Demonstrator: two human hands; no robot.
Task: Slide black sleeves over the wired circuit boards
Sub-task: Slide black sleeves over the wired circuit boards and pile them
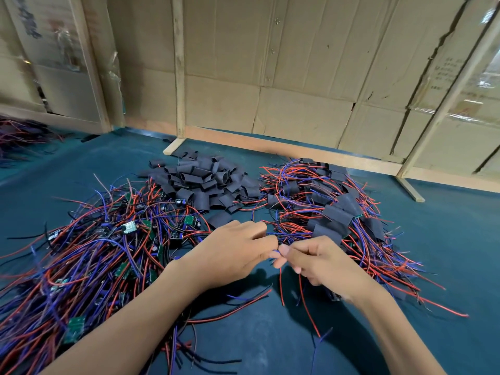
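Observation:
A tangle of bare green circuit boards with red, blue and black wires (pixel 102 247) lies at the left of the teal table. A heap of loose black sleeves (pixel 205 182) sits behind the middle. At the right lies a pile of sleeved boards (pixel 332 212) with wires fanning out. My left hand (pixel 230 253) and my right hand (pixel 322 263) meet in front of the piles, fingers curled, pinching thin red and blue wire ends (pixel 276 251) between their fingertips. Red wires (pixel 305 301) hang down from under my right hand. What else the hands hold is hidden.
The teal table (pixel 270 334) reaches to a wall of cardboard panels (pixel 297 77) on wooden frames. A wooden foot (pixel 410 188) juts out at the right rear. Another wire pile (pixel 19 136) lies far left.

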